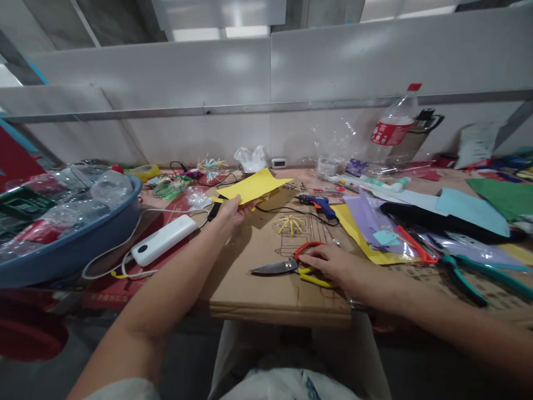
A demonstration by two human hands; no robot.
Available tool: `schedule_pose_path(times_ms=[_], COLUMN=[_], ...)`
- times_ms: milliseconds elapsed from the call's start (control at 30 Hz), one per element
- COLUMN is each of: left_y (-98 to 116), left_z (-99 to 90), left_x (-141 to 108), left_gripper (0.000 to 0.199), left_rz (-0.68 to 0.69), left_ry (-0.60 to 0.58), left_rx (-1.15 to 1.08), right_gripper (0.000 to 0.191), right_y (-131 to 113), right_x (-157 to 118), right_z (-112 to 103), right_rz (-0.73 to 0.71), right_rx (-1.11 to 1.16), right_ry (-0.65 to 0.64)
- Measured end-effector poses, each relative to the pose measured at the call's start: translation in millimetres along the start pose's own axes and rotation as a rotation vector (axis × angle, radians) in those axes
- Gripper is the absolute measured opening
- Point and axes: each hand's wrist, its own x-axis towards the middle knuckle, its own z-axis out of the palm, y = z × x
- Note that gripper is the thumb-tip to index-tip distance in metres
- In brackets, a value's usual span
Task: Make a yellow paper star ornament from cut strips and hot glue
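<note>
A piece of yellow paper [256,186] is gripped by my left hand [234,210], raised a little above the back of the cardboard [250,294]. My right hand [328,261] is at the handles of the scissors [287,266], its fingers curled over the red and yellow loops. The scissor blades look closed and point left, low over the cardboard. Behind the scissors lies a small star-like figure of yellow strips [290,224]. A blue glue gun [317,205] rests farther back, its black cord running left.
On the left are a blue basin [112,222] of plastic bottles and a white power bank [164,240] with a cable. Colored sheets [366,222], green-handled pliers [462,278] and a red-capped bottle [391,130] are on the right. A white partition [166,83] stands behind.
</note>
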Motion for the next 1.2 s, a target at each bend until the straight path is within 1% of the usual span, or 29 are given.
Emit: schedule_pose_path(times_ms=[67, 167, 267, 367, 433, 500, 567, 600, 667, 767, 867, 933, 1000, 1067, 1133, 1200], left_y=[1.1, 5.1, 10.1, 12.7, 12.4, 11.0, 9.1, 8.2, 6.5, 4.8, 4.6, 5.5, 6.8, 7.9, 7.9, 6.2], left_z=[0.0, -1.1, -2.9, -5.8, -8.9, -12.8, -16.7, -18.3, -20.4, -20.5, -19.3, -19.2, -19.9, -20.9, -21.9, -22.3], left_x=[-0.2, -4.9, -13.5, -21.2, -24.6, -27.2, -29.4, -30.5, -32.4, -34.0, -34.1, -33.7, -33.6, -34.6, -37.1, -40.7], left_gripper=[0.024, 0.022, 0.023, 0.026, 0.025, 0.017, 0.008, 0.005, 0.005, 0.010, 0.012, 0.014, 0.015, 0.014, 0.013, 0.016], left_rz=[-0.012, -0.035, -0.069, -0.062, -0.055, -0.057, -0.046, -0.036, -0.020, -0.018, -0.029, -0.031, -0.019, 0.030, 0.113, 0.174], left_ry=[-0.001, -0.030, -0.066, -0.066, -0.040, -0.021, -0.023, -0.022, -0.018, -0.025, -0.065, -0.090, -0.102, -0.105, -0.110, -0.127], left_rx=[-0.013, -0.033, -0.072, -0.030, 0.060, 0.129, 0.160, 0.175, 0.197, 0.193, 0.166, 0.145, 0.122, 0.085, 0.049, 0.047], right_gripper=[0.057, 0.061, 0.059, 0.054, 0.049, 0.037, 0.028, 0.027, 0.033, 0.034, 0.034, 0.038, 0.043, 0.045, 0.048, 0.051], right_y=[2.4, -4.2, -16.3, -23.4, -24.6, -25.7, -29.2, -32.1, -38.7, -46.4, -47.6, -46.5, -45.7, -45.4, -44.9, -43.1], right_x=[7.8, 13.0, 12.7, 13.6, 17.1, 24.0, 34.5, 40.7, 53.9, 71.2, 82.2, 86.6, 89.7, 92.0, 93.6, 94.2], right_z=[-4.4, -19.1, -32.2, -33.3, -27.8, -21.9, -20.5, -22.1, -28.6, -39.1, -42.9, -42.6, -42.3, -42.9, -43.8, -44.1], right_rz=[0.012, 0.000, 0.022, 0.152, 0.247, 0.268, 0.235, 0.234, 0.305, 0.484, 0.585, 0.595, 0.591, 0.597, 0.611, 0.624], right_rx=[-0.022, -0.018, 0.107, 0.366, 0.640, 0.946, 1.162, 1.231, 1.337, 1.388, 1.333, 1.324, 1.332, 1.350, 1.358, 1.340], right_ry=[-0.027, -0.072, -0.097, -0.024, 0.004, 0.001, -0.004, -0.008, -0.009, -0.039, -0.053, -0.036, -0.045, -0.063, -0.076, -0.107])
